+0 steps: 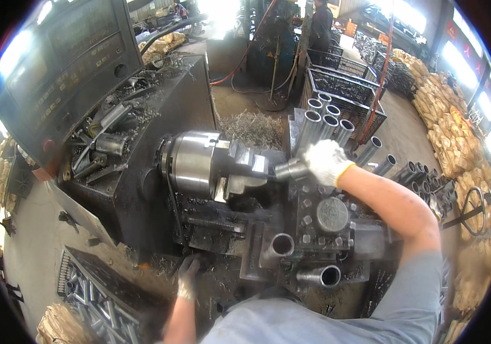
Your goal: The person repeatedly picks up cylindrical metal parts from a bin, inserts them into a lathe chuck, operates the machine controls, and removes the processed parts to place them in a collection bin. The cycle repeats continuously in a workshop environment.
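The short steel tube (289, 170) is just right of the chuck (195, 161), its left end near the stepped jaws; I can't tell whether they touch. Your gloved right hand (324, 161) is closed around the tube's right part. If the chuck turned now, it could drag that hand in, and a tilted tube might seat badly and slip. Your left hand (188, 275) is low and near, beneath the dark rod (175, 221); whether it grips anything I can't tell. The tool post (332, 214) stands close on the near side of your right hand, so its bolts might catch your wrist. Two nearer tubes (312, 276) and the upright tubes (308, 131) farther off could get knocked. Shavings (251, 131) lie beyond the chuck; farther out are wire crates (342, 92), sacks at right (458, 143) and a person (320, 27)
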The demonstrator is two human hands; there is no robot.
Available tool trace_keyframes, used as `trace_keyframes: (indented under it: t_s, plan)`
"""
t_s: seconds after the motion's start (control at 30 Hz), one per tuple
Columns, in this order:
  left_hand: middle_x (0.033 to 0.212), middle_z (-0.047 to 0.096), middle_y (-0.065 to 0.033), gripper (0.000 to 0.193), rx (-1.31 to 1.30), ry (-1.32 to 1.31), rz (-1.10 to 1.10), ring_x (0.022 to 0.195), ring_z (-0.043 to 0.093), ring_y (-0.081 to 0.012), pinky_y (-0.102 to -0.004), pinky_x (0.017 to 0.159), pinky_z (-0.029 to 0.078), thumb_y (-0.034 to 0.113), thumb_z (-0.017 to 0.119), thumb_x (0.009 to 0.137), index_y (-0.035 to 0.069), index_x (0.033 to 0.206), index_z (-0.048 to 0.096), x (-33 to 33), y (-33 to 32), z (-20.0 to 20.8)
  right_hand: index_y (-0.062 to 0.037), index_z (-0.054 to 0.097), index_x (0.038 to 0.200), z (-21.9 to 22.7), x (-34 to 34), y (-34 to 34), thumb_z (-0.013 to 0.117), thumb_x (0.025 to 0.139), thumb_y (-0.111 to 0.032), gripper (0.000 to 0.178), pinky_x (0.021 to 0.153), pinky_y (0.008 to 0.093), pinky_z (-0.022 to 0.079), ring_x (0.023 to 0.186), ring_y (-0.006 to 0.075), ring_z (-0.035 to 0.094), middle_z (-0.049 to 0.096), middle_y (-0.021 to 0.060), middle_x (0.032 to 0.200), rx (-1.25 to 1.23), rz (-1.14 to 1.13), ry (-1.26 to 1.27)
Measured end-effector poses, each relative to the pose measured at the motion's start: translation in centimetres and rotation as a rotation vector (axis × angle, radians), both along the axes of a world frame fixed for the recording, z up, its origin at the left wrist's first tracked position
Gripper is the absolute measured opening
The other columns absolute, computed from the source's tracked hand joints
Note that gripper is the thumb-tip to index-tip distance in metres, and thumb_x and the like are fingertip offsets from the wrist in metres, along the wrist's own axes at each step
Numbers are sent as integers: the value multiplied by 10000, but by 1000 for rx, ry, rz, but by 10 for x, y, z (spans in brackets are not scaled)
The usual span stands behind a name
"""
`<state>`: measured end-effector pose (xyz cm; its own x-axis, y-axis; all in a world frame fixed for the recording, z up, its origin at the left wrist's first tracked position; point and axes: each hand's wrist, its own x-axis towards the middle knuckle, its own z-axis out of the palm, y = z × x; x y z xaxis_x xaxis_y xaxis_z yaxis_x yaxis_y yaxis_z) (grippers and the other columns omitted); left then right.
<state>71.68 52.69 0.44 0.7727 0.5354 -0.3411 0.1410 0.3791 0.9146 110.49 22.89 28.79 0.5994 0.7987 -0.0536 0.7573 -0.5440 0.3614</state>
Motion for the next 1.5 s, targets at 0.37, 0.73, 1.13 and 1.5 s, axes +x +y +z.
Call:
trace_keyframes:
  t_s: [0.37, 0.73, 1.13, 1.5]
  plan:
    - [1048, 681, -84, 449, -205, 131, 493, 940, 667, -275, -428, 807, 534, 536, 590, 1054, 107, 1177, 646, -115, 102, -79, 20, 679, 1246, -67, 35, 53, 860, 733, -487, 744, 900, 481, 601, 1020, 408, 763, 776, 265, 1088, 132, -12, 649]
    - [646, 499, 61, 458, 63, 21, 608, 510, 413, -130, -334, 516, 358, 586, 496, 1091, 229, 811, 557, -118, 181, -61, 71, 625, 1392, -89, 56, 65, 913, 681, -478, 944, 907, 434, 594, 1073, 349, 760, 776, 258, 1152, 323, -203, 940]
    - [1211, 735, -224, 268, 1117, 401, 937, 1120, 728, -381, -465, 936, 591, 122, 631, 1049, -70, 1227, 690, -62, 125, 87, -17, 691, 1377, 23, -106, -93, 776, 904, -140, 496, 968, 329, 574, 1033, 169, 742, 793, 113, 1139, 1126, -520, 514]
    - [1128, 762, -295, 849, 1800, 722, 322, 1032, 778, -400, -539, 895, 590, 257, 579, 992, 138, 1733, 181, 154, 277, 379, 73, 723, 1219, -97, -286, -220, 711, 873, -99, 387, 946, 362, 556, 1025, 232, 697, 749, 145, 1124, 1438, -722, 388]
